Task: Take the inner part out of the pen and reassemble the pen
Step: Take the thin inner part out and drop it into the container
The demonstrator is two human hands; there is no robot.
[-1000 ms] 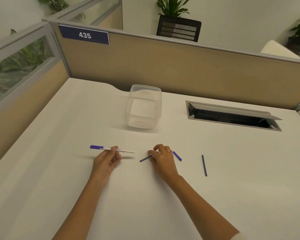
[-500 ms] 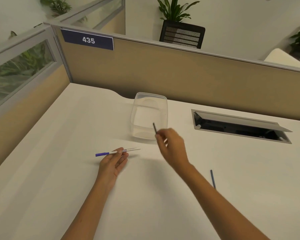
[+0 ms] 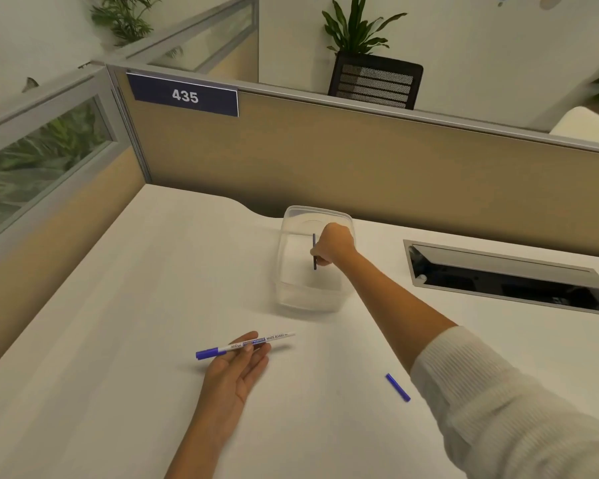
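My left hand [image 3: 237, 369] lies palm up on the white desk and pinches a white whiteboard marker [image 3: 246, 344] with a blue cap at its left end. My right hand [image 3: 332, 245] is stretched forward over a clear plastic container [image 3: 293, 264] and grips a thin dark inner rod [image 3: 314, 251], held nearly upright inside the container's opening. A small blue end piece [image 3: 397, 387] lies loose on the desk beside my right forearm.
A beige partition with a "435" sign [image 3: 184, 96] walls the desk's far side. An open cable hatch [image 3: 509, 276] is cut into the desk at the right. A glass partition [image 3: 38, 157] runs along the left edge.
My right hand picked the thin rod up from the desk and carried it forward over the clear container. My left hand turned palm up, still holding the marker.
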